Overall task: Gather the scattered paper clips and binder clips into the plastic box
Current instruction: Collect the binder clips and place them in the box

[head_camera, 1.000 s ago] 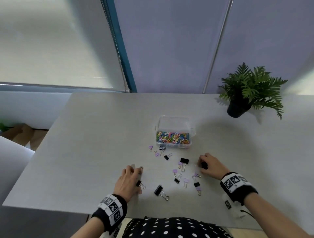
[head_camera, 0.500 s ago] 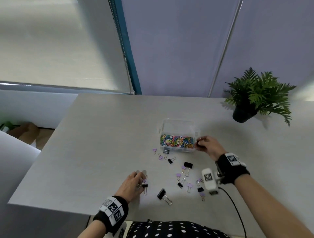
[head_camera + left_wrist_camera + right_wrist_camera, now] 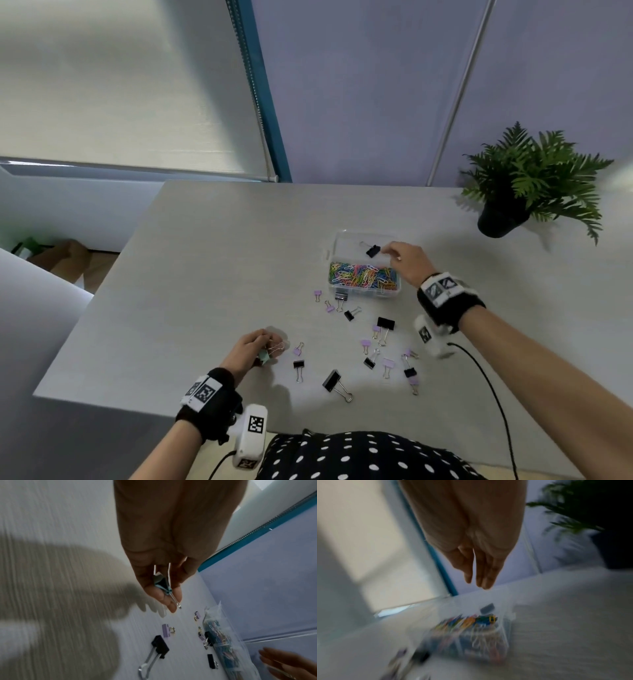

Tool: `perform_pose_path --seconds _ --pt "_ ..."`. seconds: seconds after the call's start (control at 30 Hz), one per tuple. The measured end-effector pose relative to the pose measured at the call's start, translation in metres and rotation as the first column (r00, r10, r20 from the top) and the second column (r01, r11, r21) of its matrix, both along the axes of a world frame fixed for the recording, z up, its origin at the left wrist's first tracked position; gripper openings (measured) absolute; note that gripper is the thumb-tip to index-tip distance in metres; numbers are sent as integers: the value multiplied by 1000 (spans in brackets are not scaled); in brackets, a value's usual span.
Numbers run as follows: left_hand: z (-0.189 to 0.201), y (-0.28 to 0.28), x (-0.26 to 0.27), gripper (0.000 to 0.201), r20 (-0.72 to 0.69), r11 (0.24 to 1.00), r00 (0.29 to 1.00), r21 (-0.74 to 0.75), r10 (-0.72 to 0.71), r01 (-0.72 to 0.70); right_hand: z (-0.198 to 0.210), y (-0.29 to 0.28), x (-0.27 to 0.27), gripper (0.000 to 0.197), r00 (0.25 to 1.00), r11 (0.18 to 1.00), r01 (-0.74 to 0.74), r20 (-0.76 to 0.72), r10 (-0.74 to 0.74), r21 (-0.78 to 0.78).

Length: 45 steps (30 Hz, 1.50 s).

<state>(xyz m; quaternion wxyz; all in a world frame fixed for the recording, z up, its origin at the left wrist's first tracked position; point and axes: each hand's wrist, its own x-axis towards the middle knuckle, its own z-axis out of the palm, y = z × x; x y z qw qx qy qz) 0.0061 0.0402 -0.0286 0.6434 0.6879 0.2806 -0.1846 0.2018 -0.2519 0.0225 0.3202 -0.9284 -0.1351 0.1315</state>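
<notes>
Head: right hand (image 3: pixel 407 262) over far half of box (image 3: pixel 363 236), fingers relaxed, holding nothing; black clip (image 3: pixel 372 250) just beside fingertips, inside box. Left hand (image 3: pixel 248 351) near table (image 3: pixel 171 291) edge, other clips scattered to its right.

Left wrist: fingers pinch teal clip (image 3: pixel 162 583), wire handles pointing toward fingertips; head view shows only a teal scrap.

Right wrist: blurred; fingers (image 3: pixel 485 573) straight, empty, box below.

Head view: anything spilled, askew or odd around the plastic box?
Nothing damaged. Binder clips lie strewn on the table in front of the plastic box, as the task expects. One black clip sits in the box's far compartment, apart from the coloured paper clips.
</notes>
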Motion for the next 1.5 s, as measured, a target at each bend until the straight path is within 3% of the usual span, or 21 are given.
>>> perform_pose_path --seconds 0.07,0.1,0.2,0.27,0.3,0.37,0.43,0.53,0.6,0.7,0.77,0.87,0.93,1.0,1.1,1.17,1.23,1.3,1.4,1.5 --pt "-1 -2 4 27 -12 997 1000 -67 23 -23 1 4 -38 28 969 983 -180 161 185 -46" --pt "0 -4 9 30 -18 994 999 -97 39 -40 -3 7 -61 27 929 942 -320 163 333 -102" --pt "12 -11 29 39 -19 979 997 -191 71 -73 -25 22 -130 28 743 730 -649 25 669 -213" --pt "24 -19 47 35 11 975 997 -211 73 -69 -47 34 -158 34 628 593 -744 -20 778 -307" --pt "30 -24 58 29 40 984 998 -175 42 -34 -56 39 -167 34 607 564 -757 -36 794 -330" --pt "39 -34 82 23 115 996 989 -10 -89 91 -65 43 -175 32 609 567 -754 -31 793 -332" --pt "49 -45 114 34 181 971 960 148 -212 187 -62 43 -173 27 614 575 -748 -16 789 -331" --pt "61 -68 160 36 241 910 912 337 -332 242 -57 40 -164 29 627 592 -747 -23 779 -303" --pt "63 -84 182 33 263 845 868 461 -420 270 -56 37 -158 27 671 645 -728 -50 740 -232" --pt "58 -102 195 29 187 702 812 630 -553 333 -56 25 -146 17 801 805 -593 -119 586 -27" --pt "50 -104 197 31 122 660 804 649 -582 380 -54 12 -133 10 865 883 -447 -183 467 142" --pt "42 -97 195 38 36 640 793 613 -608 463 -44 -12 -112 7 888 912 -52 -399 229 407" --pt "41 -90 191 44 42 633 773 603 -633 485 -34 -25 -97 7 838 804 280 -542 62 525" --pt "42 -82 184 50 75 638 767 610 -637 471 -28 -35 -79 11 773 622 528 -630 -71 578" --pt "40 -72 171 54 53 585 746 657 -664 475 -20 -34 -46 10 710 424 675 -689 -148 604" --pt "40 -72 159 56 -22 475 683 702 -730 531 -15 -25 -25 16 705 386 689 -692 -158 614" --pt "37 -75 151 59 -66 372 618 746 -784 552 -10 -13 -5 23 723 416 667 -671 -162 618" --pt "34 -76 147 60 -57 356 600 759 -798 545 -6 -2 12 25 755 499 623 -631 -181 602" --pt "30 -73 142 57 87 471 651 763 -754 443 -5 7 29 32 821 723 485 -540 -183 493" --pt "26 -62 134 55 208 569 711 759 -672 317 3 3 24 38 943 931 187 -322 -81 315"
